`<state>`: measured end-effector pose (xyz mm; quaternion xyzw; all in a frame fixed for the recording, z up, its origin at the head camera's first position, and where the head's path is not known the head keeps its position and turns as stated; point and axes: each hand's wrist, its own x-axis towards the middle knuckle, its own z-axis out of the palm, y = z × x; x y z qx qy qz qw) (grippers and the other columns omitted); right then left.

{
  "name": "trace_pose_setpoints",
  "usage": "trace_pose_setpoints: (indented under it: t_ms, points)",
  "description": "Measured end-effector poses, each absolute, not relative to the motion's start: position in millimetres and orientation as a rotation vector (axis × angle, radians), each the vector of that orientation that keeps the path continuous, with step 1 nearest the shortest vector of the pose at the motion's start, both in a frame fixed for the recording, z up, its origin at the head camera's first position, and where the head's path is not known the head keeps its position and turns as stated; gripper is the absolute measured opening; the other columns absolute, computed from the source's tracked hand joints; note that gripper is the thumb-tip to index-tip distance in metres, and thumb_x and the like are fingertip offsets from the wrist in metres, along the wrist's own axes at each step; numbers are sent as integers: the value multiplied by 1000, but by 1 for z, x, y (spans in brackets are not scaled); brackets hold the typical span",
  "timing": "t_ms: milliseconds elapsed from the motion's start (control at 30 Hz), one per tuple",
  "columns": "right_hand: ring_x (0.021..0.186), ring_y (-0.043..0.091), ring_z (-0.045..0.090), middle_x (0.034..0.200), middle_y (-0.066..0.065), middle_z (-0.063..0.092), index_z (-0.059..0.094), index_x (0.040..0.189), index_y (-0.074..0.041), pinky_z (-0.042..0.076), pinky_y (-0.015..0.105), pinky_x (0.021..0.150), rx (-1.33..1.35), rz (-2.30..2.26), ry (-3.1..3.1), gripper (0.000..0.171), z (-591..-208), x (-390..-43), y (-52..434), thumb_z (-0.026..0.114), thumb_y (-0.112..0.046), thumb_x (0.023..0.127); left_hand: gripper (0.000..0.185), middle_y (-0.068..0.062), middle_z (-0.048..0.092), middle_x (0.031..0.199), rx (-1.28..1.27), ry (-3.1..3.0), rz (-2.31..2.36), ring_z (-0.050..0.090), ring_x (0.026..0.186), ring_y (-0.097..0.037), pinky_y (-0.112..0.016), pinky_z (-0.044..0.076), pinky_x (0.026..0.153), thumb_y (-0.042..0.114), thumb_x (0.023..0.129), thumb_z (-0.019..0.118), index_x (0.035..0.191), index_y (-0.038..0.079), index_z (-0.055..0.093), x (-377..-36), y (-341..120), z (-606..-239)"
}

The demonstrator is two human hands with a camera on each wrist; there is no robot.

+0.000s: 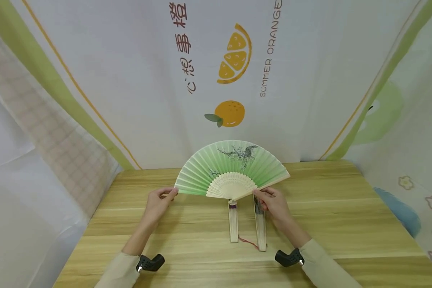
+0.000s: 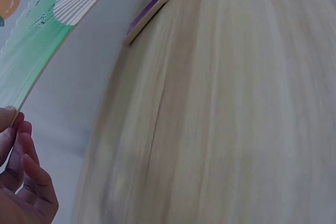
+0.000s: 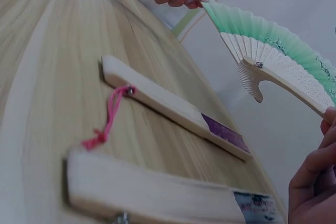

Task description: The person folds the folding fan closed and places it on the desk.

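Note:
A green and white folding fan [image 1: 234, 160] is spread wide, with a dark blossom branch printed on its cloth and pale pierced ribs at its base. At the fan's left end, my left hand [image 1: 160, 203] pinches the outer tip between thumb and finger. My right hand [image 1: 275, 204] grips the outer stick on the other side. In the right wrist view the spread fan [image 3: 273, 51] is held up above the table, its rivet end facing the camera. Two folded fans lie below it: one with a purple band [image 3: 168, 103], one with a dark printed end [image 3: 157, 187].
The wooden table [image 1: 201, 264] carries the two folded fans, a pink cord [image 3: 111, 114] between them. A white curtain [image 1: 137, 80] with orange prints hangs behind its far edge. Something blue [image 1: 399, 212] shows past the table's right edge.

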<state>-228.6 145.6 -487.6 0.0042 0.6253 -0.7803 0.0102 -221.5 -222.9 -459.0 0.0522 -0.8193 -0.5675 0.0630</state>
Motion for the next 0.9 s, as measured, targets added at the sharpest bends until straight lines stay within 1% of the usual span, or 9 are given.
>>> trace_pose_setpoints:
  t_ms: [200,467,567,733,800,900]
  points:
    - [56,8,39,68,3,51,64,89,1,34,23,52,64,-2428,1970,15,-492,-226,162,73,-9,96,27,-12,72,103,96,-2422,-1741,62,86,-20,-28,50,69,19,99,71,107,-6,74,-228,-206,-458]
    - [55,6,41,67,1,51,66,92,2,34,20,51,95,-2437,1982,12,-500,-219,184,72,-8,96,22,-11,71,99,52,-2392,-1794,62,81,-20,-25,48,63,16,97,73,102,-6,75,-232,-187,-461]
    - [56,7,41,67,1,50,65,92,4,35,21,51,115,-2433,1982,14,-503,-213,190,71,-8,97,21,-11,70,100,39,-2400,-1808,63,84,-23,-29,50,65,16,97,73,101,-5,75,-231,-181,-462]
    - [55,7,42,65,1,50,65,93,4,35,21,50,147,-2423,1992,17,-504,-207,197,72,-10,97,22,-10,69,105,38,-2423,-1811,63,92,-32,-37,52,73,19,98,72,103,-2,76,-229,-175,-463]
    - [54,6,43,64,0,50,66,92,4,34,20,49,154,-2420,1992,17,-505,-207,199,73,-11,96,23,-10,68,105,37,-2427,-1807,63,93,-32,-37,52,74,20,98,72,104,-2,76,-229,-174,-463]
    - [54,6,44,64,-1,51,66,91,2,34,20,48,143,-2425,1994,15,-505,-207,200,73,-11,96,24,-10,68,103,33,-2430,-1801,63,91,-31,-35,52,72,22,98,73,105,-1,76,-231,-172,-462]
